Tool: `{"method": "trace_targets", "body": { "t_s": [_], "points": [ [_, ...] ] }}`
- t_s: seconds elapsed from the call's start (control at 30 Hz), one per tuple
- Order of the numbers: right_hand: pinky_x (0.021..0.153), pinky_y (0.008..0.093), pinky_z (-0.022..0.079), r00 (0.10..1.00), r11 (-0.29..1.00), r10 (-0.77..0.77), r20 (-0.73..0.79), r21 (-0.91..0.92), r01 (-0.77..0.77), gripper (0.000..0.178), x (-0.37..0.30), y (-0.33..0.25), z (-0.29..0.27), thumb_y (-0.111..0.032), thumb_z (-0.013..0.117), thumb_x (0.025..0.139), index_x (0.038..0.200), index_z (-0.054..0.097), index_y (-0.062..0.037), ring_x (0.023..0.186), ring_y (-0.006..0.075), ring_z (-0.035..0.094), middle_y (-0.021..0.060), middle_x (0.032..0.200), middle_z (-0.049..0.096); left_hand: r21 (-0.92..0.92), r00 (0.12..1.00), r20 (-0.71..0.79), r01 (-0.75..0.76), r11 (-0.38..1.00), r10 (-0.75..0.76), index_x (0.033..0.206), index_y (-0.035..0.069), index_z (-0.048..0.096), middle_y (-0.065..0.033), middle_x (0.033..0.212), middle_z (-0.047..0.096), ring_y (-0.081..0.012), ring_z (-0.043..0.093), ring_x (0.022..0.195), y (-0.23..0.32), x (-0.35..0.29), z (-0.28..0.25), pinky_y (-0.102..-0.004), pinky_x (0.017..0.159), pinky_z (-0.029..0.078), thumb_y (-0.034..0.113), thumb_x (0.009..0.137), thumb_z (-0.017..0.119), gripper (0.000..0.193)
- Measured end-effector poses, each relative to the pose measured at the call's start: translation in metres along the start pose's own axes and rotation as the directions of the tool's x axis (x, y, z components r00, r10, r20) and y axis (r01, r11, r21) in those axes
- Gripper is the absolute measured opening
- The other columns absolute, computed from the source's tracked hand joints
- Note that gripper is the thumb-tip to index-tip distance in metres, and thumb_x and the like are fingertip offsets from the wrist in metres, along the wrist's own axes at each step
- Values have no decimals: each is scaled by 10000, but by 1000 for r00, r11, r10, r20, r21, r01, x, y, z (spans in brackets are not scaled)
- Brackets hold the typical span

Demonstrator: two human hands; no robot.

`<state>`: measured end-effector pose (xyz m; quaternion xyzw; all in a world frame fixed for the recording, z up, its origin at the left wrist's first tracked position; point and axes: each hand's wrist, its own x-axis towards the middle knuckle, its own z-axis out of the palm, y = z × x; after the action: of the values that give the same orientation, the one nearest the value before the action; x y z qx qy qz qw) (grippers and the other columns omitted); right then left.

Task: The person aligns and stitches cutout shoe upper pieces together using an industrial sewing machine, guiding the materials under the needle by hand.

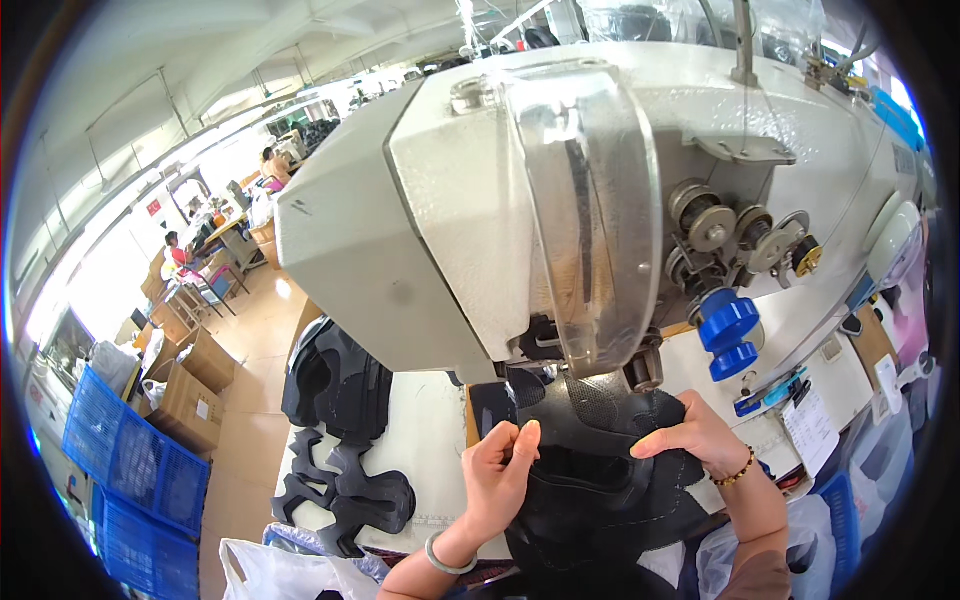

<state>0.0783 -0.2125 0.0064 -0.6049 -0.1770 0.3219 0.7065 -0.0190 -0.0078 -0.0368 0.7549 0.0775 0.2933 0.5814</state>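
A black stitched panel with a mesh area and a moulded recess lies under the head of a large white sewing machine. My left hand is closed at the panel's left edge, thumb pressed against the curled fingers. On the right side, my right hand grips the panel, its thumb lying on top and the fingers mostly hidden beneath. The machine's head and clear guard hide most of the needle area.
To the left on the white table sit a stack of black moulded pieces and several black cut-out pieces. Blue knobs project from the machine. Paper lies at right. Blue crates and cardboard boxes stand on the floor.
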Motion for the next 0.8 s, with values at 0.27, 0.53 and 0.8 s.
{"method": "trace_targets", "body": {
  "t_s": [0.27, 0.53, 0.8],
  "points": [
    [594, 218, 451, 998, 998, -58, 8, 41, 57, 158, 4, 1, 3, -20, 769, 641, 767, 678, 6, 635, 91, 588, 38, 718, 654, -14, 1000, 15, 9, 1000, -9, 647, -11, 514, 14, 529, 472, -20, 339, 502, -4, 10, 0, -218, 439, 268, 183, 904, 600, 334],
    [638, 220, 450, 994, 994, -112, 14, 10, 111, 183, 4, 5, 9, -30, 750, 674, 833, 675, 20, 685, 91, 585, 39, 765, 656, -153, 987, 94, 143, 978, -129, 655, -18, 533, 6, 572, 512, -33, 429, 548, 4, 23, -10, -205, 492, 329, 167, 914, 576, 321],
    [768, 243, 461, 993, 991, -121, 10, -54, 122, 389, 18, 14, 1, -29, 744, 673, 1040, 635, 38, 826, 118, 602, 65, 933, 665, -104, 988, 94, 129, 986, -119, 669, -27, 566, 0, 572, 523, -30, 445, 549, 5, 37, -10, -210, 481, 325, 187, 910, 586, 322]
  ]
}}
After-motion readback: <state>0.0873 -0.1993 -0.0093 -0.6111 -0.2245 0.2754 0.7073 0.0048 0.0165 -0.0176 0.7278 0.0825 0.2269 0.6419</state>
